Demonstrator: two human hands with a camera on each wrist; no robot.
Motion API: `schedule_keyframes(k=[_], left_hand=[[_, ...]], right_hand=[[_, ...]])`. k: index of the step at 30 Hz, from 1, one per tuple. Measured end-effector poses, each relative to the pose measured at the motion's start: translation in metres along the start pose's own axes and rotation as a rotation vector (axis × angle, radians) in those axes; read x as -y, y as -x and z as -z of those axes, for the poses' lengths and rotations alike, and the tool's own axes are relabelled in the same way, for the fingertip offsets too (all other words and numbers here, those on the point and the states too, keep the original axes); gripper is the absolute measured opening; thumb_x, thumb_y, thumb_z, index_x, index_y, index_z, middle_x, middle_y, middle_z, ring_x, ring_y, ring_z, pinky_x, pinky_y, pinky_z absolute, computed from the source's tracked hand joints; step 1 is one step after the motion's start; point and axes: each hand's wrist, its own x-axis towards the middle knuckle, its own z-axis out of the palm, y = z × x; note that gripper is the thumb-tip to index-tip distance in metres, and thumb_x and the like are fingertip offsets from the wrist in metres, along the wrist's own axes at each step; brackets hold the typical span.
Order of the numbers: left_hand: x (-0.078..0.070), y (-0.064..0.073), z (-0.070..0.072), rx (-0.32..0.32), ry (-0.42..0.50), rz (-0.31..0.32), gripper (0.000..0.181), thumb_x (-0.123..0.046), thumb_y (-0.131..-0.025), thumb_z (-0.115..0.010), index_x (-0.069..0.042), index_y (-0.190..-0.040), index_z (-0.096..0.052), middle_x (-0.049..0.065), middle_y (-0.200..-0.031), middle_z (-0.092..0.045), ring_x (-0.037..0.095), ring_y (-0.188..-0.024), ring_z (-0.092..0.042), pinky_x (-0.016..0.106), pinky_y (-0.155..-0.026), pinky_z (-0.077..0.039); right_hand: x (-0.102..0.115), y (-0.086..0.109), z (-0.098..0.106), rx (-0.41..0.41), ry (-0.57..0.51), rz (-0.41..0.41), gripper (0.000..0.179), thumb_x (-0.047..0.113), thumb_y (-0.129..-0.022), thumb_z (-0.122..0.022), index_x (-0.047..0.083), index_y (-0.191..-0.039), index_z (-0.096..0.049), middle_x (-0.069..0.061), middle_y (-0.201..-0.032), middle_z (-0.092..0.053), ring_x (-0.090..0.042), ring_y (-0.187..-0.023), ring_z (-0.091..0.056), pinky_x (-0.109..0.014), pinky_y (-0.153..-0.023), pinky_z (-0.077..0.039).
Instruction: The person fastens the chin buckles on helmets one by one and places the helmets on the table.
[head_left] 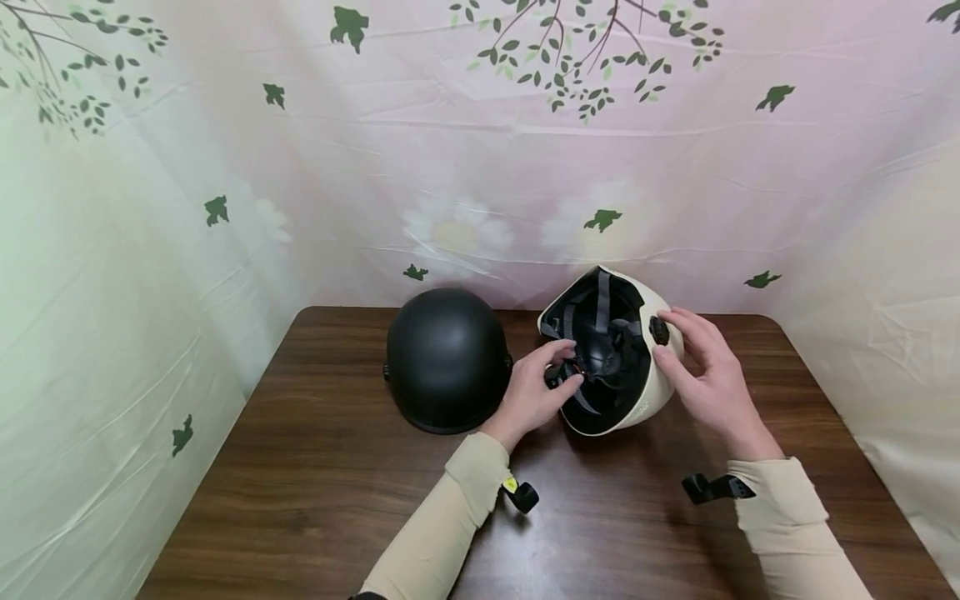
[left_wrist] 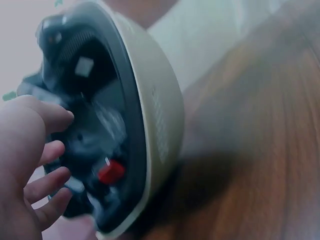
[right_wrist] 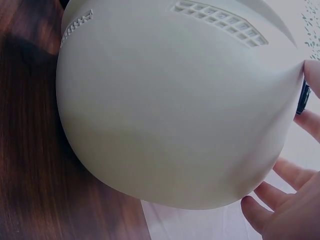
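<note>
A cream-white helmet lies tipped on its side, and its black lined inside with grey straps faces left and up. My left hand is at the helmet's opening, thumb and forefinger spread beside a small black part; whether they touch it is unclear. In the left wrist view the fingers bend loosely before the lining, near a red piece. On the outer shell, fingertips of my right hand rest either side of a black fitting. Vent grilles mark the shell in the right wrist view.
A matte black helmet stands dome up, close to the left hand and left of the white one. Both are on a dark wooden table near its back edge. Behind hangs a pale curtain with leaf prints.
</note>
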Motion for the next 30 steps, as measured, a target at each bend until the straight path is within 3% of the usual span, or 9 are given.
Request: schedule_keyframes(k=[7,16,20,24,30], left_hand=[[-0.039,-0.019,0.008,0.024,0.111,-0.05,0.049,-0.024,-0.104,-0.074,-0.012,-0.15,-0.061,0.01,-0.133,-0.077,0.026,-0.115,-0.074,0.04,-0.095,-0.064],[-0.076,-0.038,0.006,0.118,0.149,-0.045,0.061,-0.034,-0.104,-0.075,-0.029,-0.16,-0.05,0.007,-0.126,-0.082,-0.004,-0.092,-0.074,0.02,-0.088,-0.063],[-0.082,-0.041,0.004,0.13,0.117,-0.073,0.062,-0.034,-0.104,-0.076,-0.029,-0.161,-0.051,0.007,-0.115,-0.082,-0.007,-0.085,-0.071,0.014,-0.085,-0.06],[-0.083,-0.043,0.003,0.137,0.106,-0.086,0.06,-0.032,-0.105,-0.074,-0.027,-0.161,-0.052,0.009,-0.114,-0.08,-0.009,-0.084,-0.07,0.009,-0.083,-0.058],[-0.084,-0.044,0.002,0.125,0.149,-0.045,0.057,-0.028,-0.105,-0.075,-0.029,-0.158,-0.054,0.009,-0.121,-0.08,-0.009,-0.086,-0.07,0.008,-0.083,-0.056]], right_hand=[[0.001,0.001,-0.001,0.012,0.004,-0.008,0.053,0.003,-0.099,-0.076,0.007,-0.151,-0.064,-0.023,-0.162,-0.05,0.013,-0.139,-0.04,0.001,-0.107,-0.038],[0.002,0.003,-0.002,0.027,0.008,0.015,0.056,0.002,-0.098,-0.077,0.009,-0.152,-0.064,-0.024,-0.164,-0.048,0.013,-0.14,-0.038,0.0,-0.107,-0.036],[0.002,0.004,-0.003,0.039,0.014,0.025,0.058,0.002,-0.098,-0.078,0.009,-0.153,-0.062,-0.025,-0.166,-0.045,0.011,-0.143,-0.037,-0.001,-0.108,-0.035],[0.003,0.004,-0.003,0.035,0.012,0.03,0.058,0.002,-0.097,-0.078,0.008,-0.153,-0.062,-0.026,-0.165,-0.044,0.011,-0.142,-0.036,-0.001,-0.107,-0.035],[0.004,0.002,-0.004,0.024,0.001,0.038,0.058,0.0,-0.097,-0.078,0.007,-0.152,-0.063,-0.029,-0.162,-0.046,0.011,-0.139,-0.037,-0.001,-0.104,-0.036]])
